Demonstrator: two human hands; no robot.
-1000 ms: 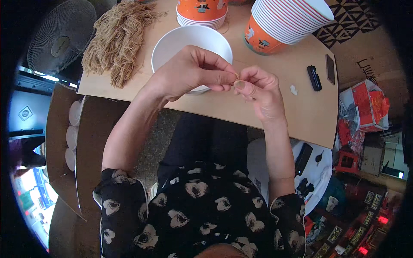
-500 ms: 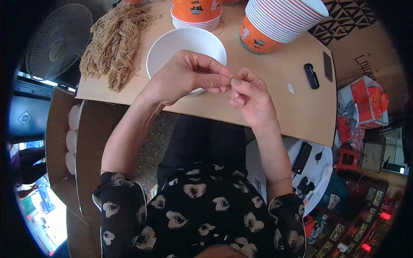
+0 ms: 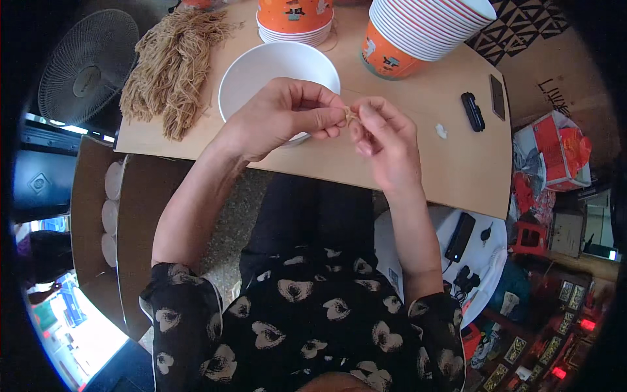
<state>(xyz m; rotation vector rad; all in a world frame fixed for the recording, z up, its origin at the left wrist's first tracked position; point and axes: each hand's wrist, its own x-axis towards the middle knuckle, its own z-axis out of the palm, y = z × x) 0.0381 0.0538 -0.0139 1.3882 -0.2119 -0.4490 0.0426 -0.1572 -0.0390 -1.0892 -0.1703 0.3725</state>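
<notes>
A light brown table point(image 3: 450, 170) curves across the upper middle of the frame, with a fan point(image 3: 86, 78) in the upper left. Near the middle, a tiny tan bit of string point(image 3: 351, 115) is up between two hands. The left hand point(image 3: 277, 121) pinches it with thumb and fingers. The right hand point(image 3: 394, 140) has its fingers bent in at the other side, touching it, but I can't tell if they grip it.

The bit looks very light, soft and bendy, and not slippery. It may fray if pulled hard, so its ends, held by fingertips, seem the best place to hold.

Now counting: one bit of string, one white bowl point(image 3: 255, 72) behind the left hand, one big bunch of tan strings point(image 3: 173, 72) at upper left, and two stacks of orange tubs point(image 3: 394, 60) at the top. On the right are one black case point(image 3: 473, 112), one flat dark thing point(image 3: 498, 97) and one white scrap point(image 3: 441, 131). The stacked tubs are too tight to count.
</notes>
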